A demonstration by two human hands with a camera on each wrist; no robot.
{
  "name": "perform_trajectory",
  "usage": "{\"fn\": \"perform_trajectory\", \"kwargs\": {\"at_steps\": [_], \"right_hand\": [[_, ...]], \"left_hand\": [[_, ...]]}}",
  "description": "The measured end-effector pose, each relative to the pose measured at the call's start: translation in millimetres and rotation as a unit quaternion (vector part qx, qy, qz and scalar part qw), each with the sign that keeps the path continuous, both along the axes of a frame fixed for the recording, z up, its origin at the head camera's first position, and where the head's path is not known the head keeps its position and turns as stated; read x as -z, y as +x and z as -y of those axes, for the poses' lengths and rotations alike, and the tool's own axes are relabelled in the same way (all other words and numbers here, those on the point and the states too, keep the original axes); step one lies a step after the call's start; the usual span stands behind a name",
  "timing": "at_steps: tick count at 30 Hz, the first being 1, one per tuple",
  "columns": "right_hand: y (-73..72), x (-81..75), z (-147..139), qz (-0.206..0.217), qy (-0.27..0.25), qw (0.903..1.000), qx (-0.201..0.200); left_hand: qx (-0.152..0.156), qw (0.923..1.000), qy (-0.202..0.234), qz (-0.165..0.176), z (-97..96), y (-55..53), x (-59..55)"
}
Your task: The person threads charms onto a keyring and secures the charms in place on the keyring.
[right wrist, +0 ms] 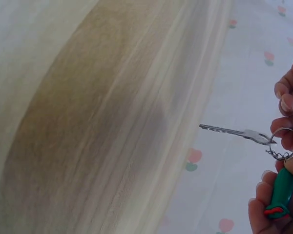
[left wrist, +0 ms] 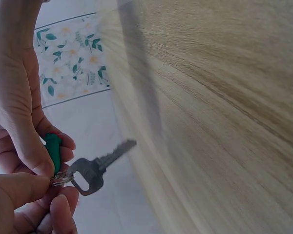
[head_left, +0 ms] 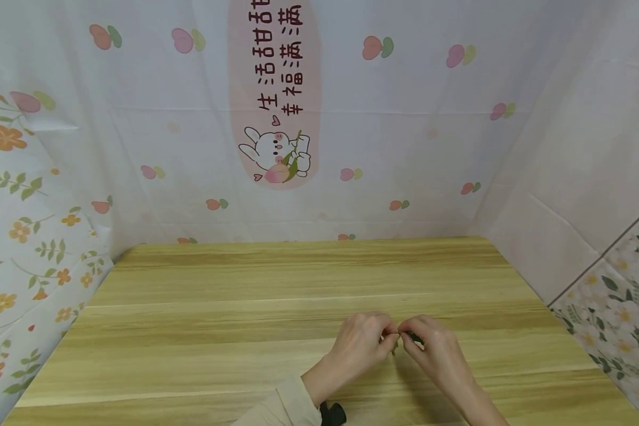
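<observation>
Both hands meet above the table, fingertips close together. My left hand [head_left: 359, 340] pinches a thin metal key ring [right wrist: 282, 129] between thumb and fingers. From that ring hangs a single metal key [left wrist: 92, 174], its toothed blade pointing away from the hands. My right hand [head_left: 441, 350] grips a green keychain charm [right wrist: 282, 189] with a red part at one end. A short chain [right wrist: 278, 154] joins charm and ring. In the head view the fingers cover most of these small things.
The hands are over a wood-grain table [head_left: 218, 319]. Behind it hangs a white cloth [head_left: 420, 130] with printed fruit and a rabbit. Flowered cloth [head_left: 32, 236] lines the left side. A black object [head_left: 332, 413] shows beside the left wrist.
</observation>
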State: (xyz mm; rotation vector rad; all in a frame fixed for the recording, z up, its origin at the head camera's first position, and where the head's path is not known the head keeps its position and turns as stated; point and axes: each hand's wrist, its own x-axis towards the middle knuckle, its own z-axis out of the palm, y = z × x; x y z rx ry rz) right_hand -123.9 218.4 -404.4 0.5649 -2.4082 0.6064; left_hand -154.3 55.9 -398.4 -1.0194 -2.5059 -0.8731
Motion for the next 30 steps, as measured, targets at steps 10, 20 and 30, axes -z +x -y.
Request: {"fn": "perform_trajectory", "kwargs": {"at_steps": [10,20,30], "right_hand": [[2.2,1.6,2.3,-0.008,-0.006,0.9999,0.002],[2.1,2.8,1.0,-0.004,-0.015,0.9998,0.01],[0.2,3.5,0.3,-0.03,0.012,0.9991,-0.029]], "left_hand": [[-0.01,0.9996,-0.001,0.025,1.6,1.2,0.5],[-0.003,1.0,0.004,0.007,0.7,0.8,1.2],[-0.009,0.9991,0.005,0.042,1.3,0.0,0.2]]}}
